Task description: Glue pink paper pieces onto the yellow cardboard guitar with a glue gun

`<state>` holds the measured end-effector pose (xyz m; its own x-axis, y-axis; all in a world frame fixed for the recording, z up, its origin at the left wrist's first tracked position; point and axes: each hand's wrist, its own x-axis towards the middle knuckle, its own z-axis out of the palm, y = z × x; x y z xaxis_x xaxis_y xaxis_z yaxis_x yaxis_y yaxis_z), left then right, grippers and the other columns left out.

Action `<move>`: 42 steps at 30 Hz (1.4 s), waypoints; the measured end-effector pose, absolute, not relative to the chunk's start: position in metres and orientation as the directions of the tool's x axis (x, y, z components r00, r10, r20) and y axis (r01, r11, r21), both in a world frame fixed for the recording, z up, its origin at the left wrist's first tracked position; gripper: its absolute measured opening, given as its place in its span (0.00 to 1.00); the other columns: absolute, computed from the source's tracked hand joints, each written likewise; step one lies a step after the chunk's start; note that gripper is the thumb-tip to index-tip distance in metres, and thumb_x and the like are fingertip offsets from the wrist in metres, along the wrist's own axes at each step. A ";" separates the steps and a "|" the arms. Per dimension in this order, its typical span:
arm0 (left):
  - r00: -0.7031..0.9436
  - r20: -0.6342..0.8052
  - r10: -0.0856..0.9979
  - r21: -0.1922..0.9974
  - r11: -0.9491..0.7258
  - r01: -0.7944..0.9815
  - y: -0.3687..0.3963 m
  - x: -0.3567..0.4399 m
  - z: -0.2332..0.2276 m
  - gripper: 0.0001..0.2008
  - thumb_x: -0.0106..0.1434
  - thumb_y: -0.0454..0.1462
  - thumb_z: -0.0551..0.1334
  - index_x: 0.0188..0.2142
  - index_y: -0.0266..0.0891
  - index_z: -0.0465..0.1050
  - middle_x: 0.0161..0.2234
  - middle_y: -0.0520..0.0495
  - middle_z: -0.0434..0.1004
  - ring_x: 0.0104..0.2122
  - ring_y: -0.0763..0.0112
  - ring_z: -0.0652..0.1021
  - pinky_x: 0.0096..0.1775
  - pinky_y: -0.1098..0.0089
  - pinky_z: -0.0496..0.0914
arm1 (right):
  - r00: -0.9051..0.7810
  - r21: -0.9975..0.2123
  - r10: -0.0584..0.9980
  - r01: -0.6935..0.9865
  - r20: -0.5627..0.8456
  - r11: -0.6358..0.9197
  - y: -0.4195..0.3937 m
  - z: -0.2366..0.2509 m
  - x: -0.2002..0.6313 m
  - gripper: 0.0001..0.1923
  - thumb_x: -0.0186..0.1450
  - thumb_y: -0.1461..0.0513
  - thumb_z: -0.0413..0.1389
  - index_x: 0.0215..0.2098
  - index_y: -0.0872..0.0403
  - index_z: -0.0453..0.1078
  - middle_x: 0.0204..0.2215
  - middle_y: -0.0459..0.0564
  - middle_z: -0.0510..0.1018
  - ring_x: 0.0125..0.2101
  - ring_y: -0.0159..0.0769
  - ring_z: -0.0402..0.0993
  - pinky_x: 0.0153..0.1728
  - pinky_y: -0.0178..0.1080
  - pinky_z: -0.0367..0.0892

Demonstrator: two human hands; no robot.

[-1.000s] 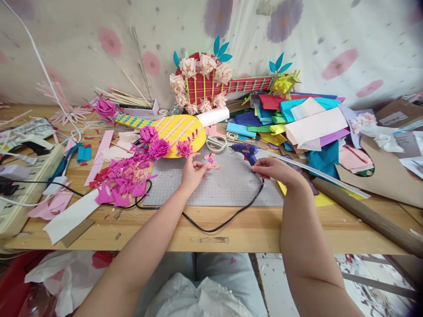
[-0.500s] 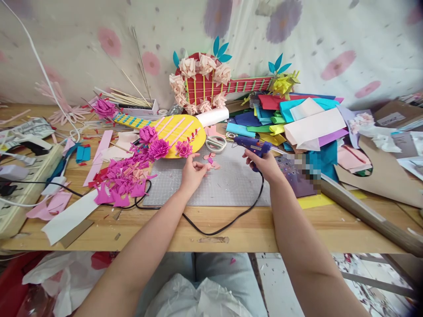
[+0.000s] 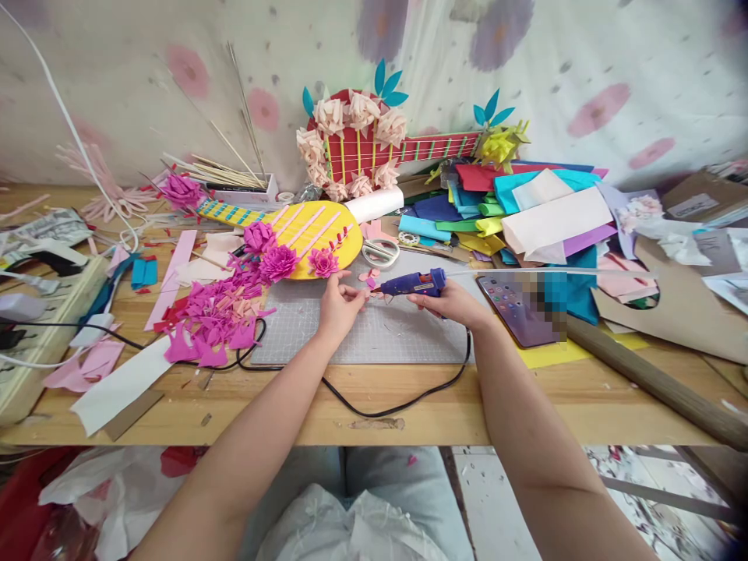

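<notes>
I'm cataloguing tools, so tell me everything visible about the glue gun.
The glue gun has a blue, plastic-looking body and a narrow nozzle; a long translucent stick extends from its back. The right hand grips it, mostly hiding the handle. Nearly level above the grey cutting mat, it points toward the left hand; contact there is unclear. A black cord seems to run from the handle.

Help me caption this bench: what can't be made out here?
In the head view:
Left hand: what it pinches, if anything, is too small to tell.
Glue gun: handle mostly hidden by the right hand.
Phone: right side masked by pixel blocks.
Tube: right end cut off by the picture's edge.
</notes>
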<state>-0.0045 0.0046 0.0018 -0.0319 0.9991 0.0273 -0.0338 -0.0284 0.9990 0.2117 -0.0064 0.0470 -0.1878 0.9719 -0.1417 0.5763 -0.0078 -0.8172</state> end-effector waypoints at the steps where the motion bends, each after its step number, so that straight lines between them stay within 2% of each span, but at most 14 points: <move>1: -0.033 0.027 0.999 0.999 -0.028 -0.037 0.005 -0.004 0.002 0.23 0.51 0.35 0.66 0.45 0.39 0.59 0.23 0.55 0.72 0.27 0.69 0.79 0.26 0.73 0.71 | -0.189 -0.813 0.971 0.583 -0.145 -0.007 -0.007 0.047 0.212 0.25 0.53 0.44 0.58 0.34 0.56 0.71 0.19 0.45 0.71 0.16 0.25 0.58 0.17 0.31 0.56; 8: -0.033 0.031 0.999 0.998 -0.033 -0.049 0.006 -0.004 0.000 0.24 0.51 0.37 0.66 0.45 0.40 0.59 0.23 0.56 0.72 0.26 0.69 0.79 0.26 0.73 0.71 | -0.192 -0.794 0.972 0.608 -0.138 0.007 -0.007 0.050 0.212 0.25 0.53 0.43 0.58 0.35 0.56 0.72 0.20 0.45 0.72 0.17 0.25 0.59 0.20 0.32 0.57; 22: -0.022 0.040 0.999 0.997 -0.041 -0.058 0.007 -0.004 -0.004 0.24 0.51 0.36 0.66 0.45 0.39 0.59 0.23 0.55 0.72 0.26 0.69 0.78 0.26 0.72 0.72 | -0.177 -0.791 0.971 0.611 -0.162 -0.020 -0.007 0.049 0.211 0.26 0.52 0.43 0.57 0.33 0.57 0.71 0.20 0.45 0.71 0.17 0.25 0.58 0.19 0.32 0.57; 37: 0.014 0.042 0.999 0.999 -0.042 0.026 0.005 -0.005 -0.001 0.24 0.51 0.36 0.66 0.47 0.41 0.60 0.25 0.54 0.74 0.26 0.71 0.78 0.26 0.74 0.71 | -0.149 -0.827 0.976 0.560 -0.159 -0.049 -0.008 0.053 0.206 0.25 0.50 0.43 0.60 0.29 0.56 0.69 0.17 0.43 0.67 0.16 0.25 0.58 0.17 0.32 0.55; 42: 0.086 0.050 0.995 0.998 -0.052 0.028 0.003 -0.006 0.001 0.21 0.51 0.37 0.66 0.46 0.40 0.67 0.26 0.51 0.76 0.27 0.71 0.78 0.26 0.74 0.72 | -0.078 -0.876 0.995 0.482 -0.063 -0.017 -0.005 0.047 0.214 0.24 0.53 0.43 0.57 0.25 0.56 0.67 0.13 0.41 0.63 0.15 0.25 0.56 0.16 0.32 0.53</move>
